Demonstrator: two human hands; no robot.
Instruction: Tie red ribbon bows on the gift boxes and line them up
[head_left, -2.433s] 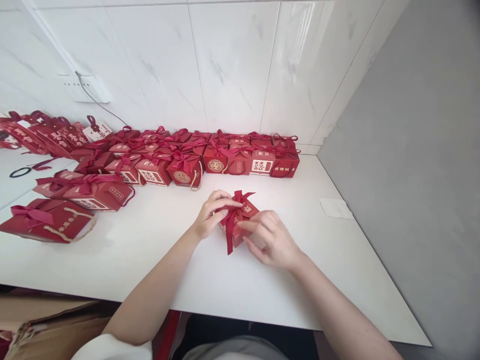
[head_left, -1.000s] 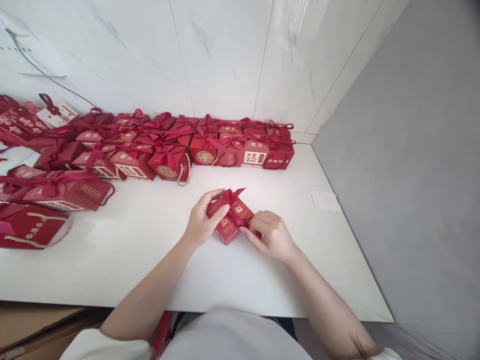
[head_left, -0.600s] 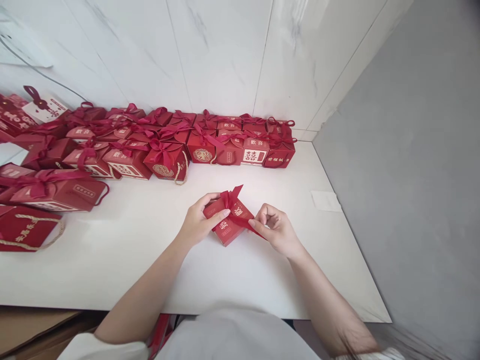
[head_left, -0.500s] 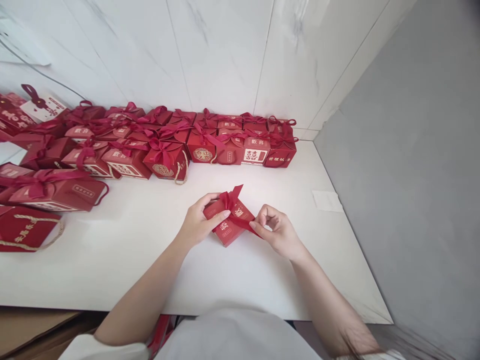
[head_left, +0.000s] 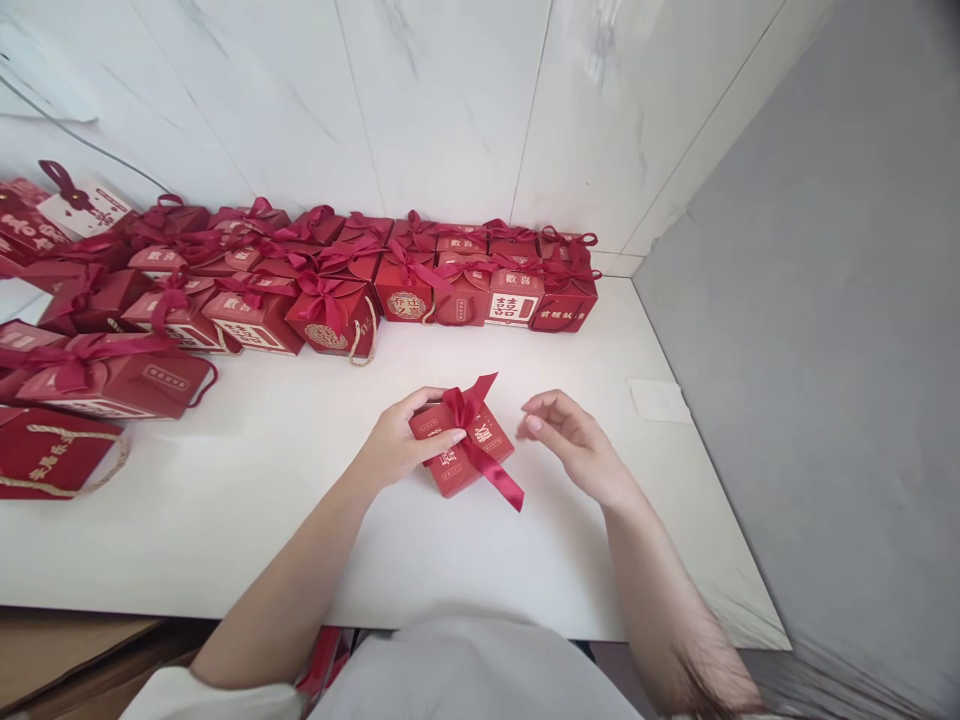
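White tabletop: left hand grips red cardboard box; right hand, loosely curled, holds nothing. Crimson satin ribbon should lie flat.

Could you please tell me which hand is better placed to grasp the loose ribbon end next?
Probably the right hand: it appears free, close beside the ribbon end, while the left hand is holding the red box.

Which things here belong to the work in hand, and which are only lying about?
Seem to belong:
red box, in the left hand
its ribbon, near the right hand
probably the similar ribboned boxes behind

Apparently lying about:
grey cable
flat white piece, right
brown cardboard, lower left
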